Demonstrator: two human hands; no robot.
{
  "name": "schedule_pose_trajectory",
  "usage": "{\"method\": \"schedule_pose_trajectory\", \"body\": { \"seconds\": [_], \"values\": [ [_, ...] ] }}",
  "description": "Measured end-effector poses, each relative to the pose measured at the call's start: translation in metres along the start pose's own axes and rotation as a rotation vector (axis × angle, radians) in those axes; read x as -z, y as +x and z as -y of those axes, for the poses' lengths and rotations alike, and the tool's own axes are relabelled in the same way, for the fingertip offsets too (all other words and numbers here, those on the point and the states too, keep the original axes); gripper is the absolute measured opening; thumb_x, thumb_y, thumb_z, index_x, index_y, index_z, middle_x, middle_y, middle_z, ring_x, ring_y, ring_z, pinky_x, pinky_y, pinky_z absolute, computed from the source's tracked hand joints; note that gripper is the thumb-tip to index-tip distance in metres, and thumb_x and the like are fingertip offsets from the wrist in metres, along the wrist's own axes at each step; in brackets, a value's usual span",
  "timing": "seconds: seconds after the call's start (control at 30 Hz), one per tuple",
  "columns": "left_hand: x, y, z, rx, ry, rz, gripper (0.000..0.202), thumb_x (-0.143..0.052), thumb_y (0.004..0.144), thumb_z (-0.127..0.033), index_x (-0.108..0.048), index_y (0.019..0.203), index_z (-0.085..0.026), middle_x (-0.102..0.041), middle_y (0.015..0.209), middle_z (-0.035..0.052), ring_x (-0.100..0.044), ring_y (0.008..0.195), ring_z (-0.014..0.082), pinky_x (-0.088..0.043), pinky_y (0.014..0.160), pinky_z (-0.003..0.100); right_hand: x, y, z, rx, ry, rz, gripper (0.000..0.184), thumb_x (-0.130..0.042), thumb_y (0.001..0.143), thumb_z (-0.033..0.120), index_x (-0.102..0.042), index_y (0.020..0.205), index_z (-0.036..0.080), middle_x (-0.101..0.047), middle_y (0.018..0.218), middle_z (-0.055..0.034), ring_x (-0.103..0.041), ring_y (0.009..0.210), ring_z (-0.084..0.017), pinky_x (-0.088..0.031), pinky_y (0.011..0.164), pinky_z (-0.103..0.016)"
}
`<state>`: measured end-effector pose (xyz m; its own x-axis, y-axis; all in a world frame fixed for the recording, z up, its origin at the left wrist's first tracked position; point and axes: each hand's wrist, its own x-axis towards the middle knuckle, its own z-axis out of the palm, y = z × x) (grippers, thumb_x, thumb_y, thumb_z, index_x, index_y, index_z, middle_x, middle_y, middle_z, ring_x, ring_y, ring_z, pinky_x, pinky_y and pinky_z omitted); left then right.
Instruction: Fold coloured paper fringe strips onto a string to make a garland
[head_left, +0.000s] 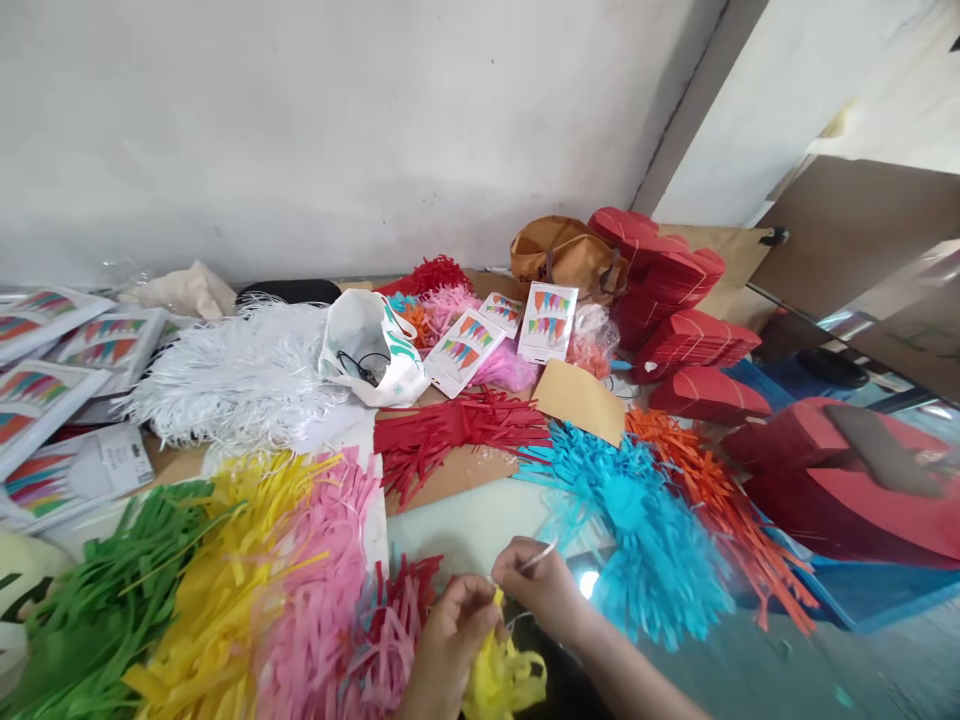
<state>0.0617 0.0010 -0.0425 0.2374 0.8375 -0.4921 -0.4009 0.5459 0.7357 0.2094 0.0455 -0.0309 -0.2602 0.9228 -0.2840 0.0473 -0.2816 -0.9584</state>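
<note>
At the bottom middle, my left hand [454, 625] pinches the top of a yellow tassel [506, 680], whose looped strips hang down below the fingers. My right hand [546, 590] is close beside it, with thumb and fingers closed on a thin white string [541, 553]; the string's end sticks out past the fingers. Where string and tassel meet is too small to make out. Left of my hands lie fringed piles in pink [319, 590], yellow [214, 580] and green [127, 580]. A light blue fringed pile [637, 530] is to the right.
Behind lie a red fringe bundle [457, 435], a white bag [401, 370], white strips [232, 375] and printed packages [547, 322]. An orange pile [727, 510], stacked red pieces [694, 340] and a blue crate [862, 595] stand right. A brown bag [559, 255] sits near the wall.
</note>
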Motion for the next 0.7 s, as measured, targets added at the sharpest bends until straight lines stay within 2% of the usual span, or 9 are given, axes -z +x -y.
{"method": "schedule_pose_trajectory", "body": {
  "seconds": [0.1,0.17,0.23,0.3,0.4,0.53,0.7],
  "values": [
    [0.005,0.001,0.001,-0.041,0.124,-0.047,0.037,-0.083,0.063,-0.046,-0.061,0.07,-0.018,-0.066,0.059,-0.0014,-0.059,0.06,0.0112,-0.042,0.061,0.022,0.009,0.003,0.001,-0.01,-0.043,-0.016,0.014,-0.07,0.069,0.028,-0.063,0.074,0.017,-0.055,0.065,0.0041,-0.049,0.056,-0.01,-0.039,0.055,-0.023],
    [0.009,0.002,0.0,0.029,0.001,-0.103,0.039,-0.084,0.062,-0.047,-0.059,0.074,-0.02,-0.067,0.061,-0.0023,-0.06,0.059,0.012,-0.044,0.06,0.023,0.019,0.004,-0.002,-0.023,-0.014,-0.034,0.022,-0.071,0.067,0.029,-0.061,0.084,0.018,-0.056,0.067,0.0052,-0.05,0.056,-0.01,-0.039,0.055,-0.022],
    [0.011,0.002,-0.001,0.069,-0.146,-0.172,0.043,-0.087,0.057,-0.043,-0.057,0.078,-0.021,-0.067,0.064,-0.0037,-0.062,0.058,0.0123,-0.045,0.059,0.023,0.026,0.003,-0.008,-0.054,-0.004,-0.03,0.024,-0.069,0.072,0.037,-0.06,0.084,0.018,-0.059,0.065,0.0042,-0.053,0.055,-0.011,-0.041,0.055,-0.023],
    [0.011,0.004,0.0,0.058,-0.213,-0.215,0.045,-0.09,0.054,-0.038,-0.056,0.078,-0.02,-0.069,0.067,-0.0031,-0.063,0.057,0.012,-0.047,0.059,0.024,0.026,0.0,-0.016,-0.103,0.006,0.004,0.03,-0.063,0.078,0.046,-0.06,0.079,0.017,-0.059,0.058,0.0029,-0.055,0.051,-0.012,-0.042,0.053,-0.024],
    [0.006,0.008,0.005,0.032,-0.236,-0.209,0.043,-0.09,0.055,-0.037,-0.055,0.073,-0.019,-0.069,0.066,-0.0013,-0.062,0.056,0.0113,-0.046,0.058,0.023,0.015,-0.004,-0.024,-0.123,0.088,0.037,0.038,-0.069,0.074,0.052,-0.064,0.084,0.015,-0.061,0.056,0.0026,-0.055,0.048,-0.011,-0.042,0.052,-0.024],
    [0.001,0.014,0.014,0.027,-0.212,-0.151,0.043,-0.089,0.056,-0.038,-0.056,0.078,-0.021,-0.065,0.06,-0.0034,-0.062,0.055,0.013,-0.045,0.055,0.023,0.005,-0.005,-0.019,-0.093,0.15,0.09,0.033,-0.073,0.073,0.047,-0.066,0.076,0.014,-0.064,0.058,0.0004,-0.053,0.047,-0.009,-0.042,0.051,-0.023],
    [-0.002,0.013,0.016,-0.068,-0.058,-0.21,0.039,-0.086,0.058,-0.043,-0.057,0.072,-0.02,-0.064,0.062,-0.0034,-0.06,0.057,0.012,-0.044,0.056,0.022,0.01,-0.002,-0.009,-0.039,-0.006,0.102,0.018,-0.065,0.077,0.031,-0.068,0.07,0.015,-0.062,0.058,0.001,-0.052,0.048,-0.009,-0.039,0.049,-0.021]
  ]
}}
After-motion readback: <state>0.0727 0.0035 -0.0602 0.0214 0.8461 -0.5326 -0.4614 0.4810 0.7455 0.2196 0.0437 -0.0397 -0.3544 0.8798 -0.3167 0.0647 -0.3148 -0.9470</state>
